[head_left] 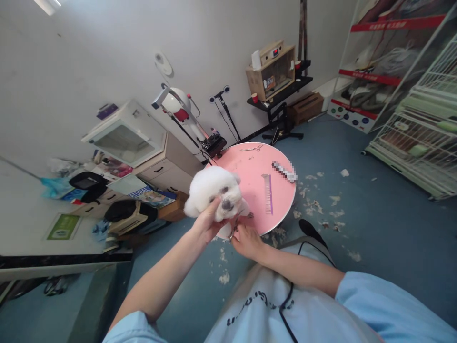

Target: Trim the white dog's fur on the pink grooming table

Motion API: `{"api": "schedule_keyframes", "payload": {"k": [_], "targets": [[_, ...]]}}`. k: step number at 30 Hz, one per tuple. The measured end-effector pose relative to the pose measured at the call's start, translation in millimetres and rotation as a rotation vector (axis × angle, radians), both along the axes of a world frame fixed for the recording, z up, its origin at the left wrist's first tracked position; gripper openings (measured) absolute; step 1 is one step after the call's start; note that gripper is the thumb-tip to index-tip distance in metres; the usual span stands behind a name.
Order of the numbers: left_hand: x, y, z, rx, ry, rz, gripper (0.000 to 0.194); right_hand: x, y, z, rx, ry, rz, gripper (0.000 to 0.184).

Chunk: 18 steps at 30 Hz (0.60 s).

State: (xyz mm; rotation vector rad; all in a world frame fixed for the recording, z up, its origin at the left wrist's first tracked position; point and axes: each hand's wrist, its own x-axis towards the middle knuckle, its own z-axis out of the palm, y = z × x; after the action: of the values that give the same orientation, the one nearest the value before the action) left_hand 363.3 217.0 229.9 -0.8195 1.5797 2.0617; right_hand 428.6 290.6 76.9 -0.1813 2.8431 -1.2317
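A fluffy white dog is on the round pink table, its face turned toward me. My left hand is closed around its muzzle and chin, with the thumb lying beside the nose. Just below the chin, my right hand is closed on scissors; a metal ring shows at the fingers, and the blades are mostly hidden. A metal comb with a purple edge lies on the table right of the dog. Another pair of scissors lies near the far edge.
A pixelated long object lies at the table's right edge. Hair clippings are scattered on the blue floor. Behind the table stand a dryer and a white cabinet. Wire cages stand at the right.
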Motion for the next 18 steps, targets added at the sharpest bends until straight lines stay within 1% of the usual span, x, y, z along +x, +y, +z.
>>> {"api": "schedule_keyframes", "payload": {"k": [2, 4, 7, 11, 15, 18], "targets": [[0, 1, 1.6, -0.023, -0.004, 0.003, 0.026, -4, -2, -0.4, -0.048, 0.043, -0.010, 0.043], [-1, 2, 2.8, -0.057, -0.015, 0.014, 0.022, -8, -4, -1.0, -0.069, 0.017, -0.008, 0.038], [0, 2, 2.9, -0.074, -0.027, 0.024, 0.018, -11, -6, -3.6, -0.089, -0.028, 0.036, 0.031], [0, -1, 1.4, -0.047, -0.024, 0.002, 0.019, -11, -6, -7.4, -0.115, 0.013, 0.037, 0.036], [2, -5, 1.3, -0.062, -0.041, 0.053, 0.018, -13, -3, -12.5, -0.076, -0.009, 0.086, 0.030], [3, -6, 2.3, -0.065, -0.043, 0.058, 0.017, -16, 0, -16.5, -0.134, 0.012, 0.107, 0.037]]}}
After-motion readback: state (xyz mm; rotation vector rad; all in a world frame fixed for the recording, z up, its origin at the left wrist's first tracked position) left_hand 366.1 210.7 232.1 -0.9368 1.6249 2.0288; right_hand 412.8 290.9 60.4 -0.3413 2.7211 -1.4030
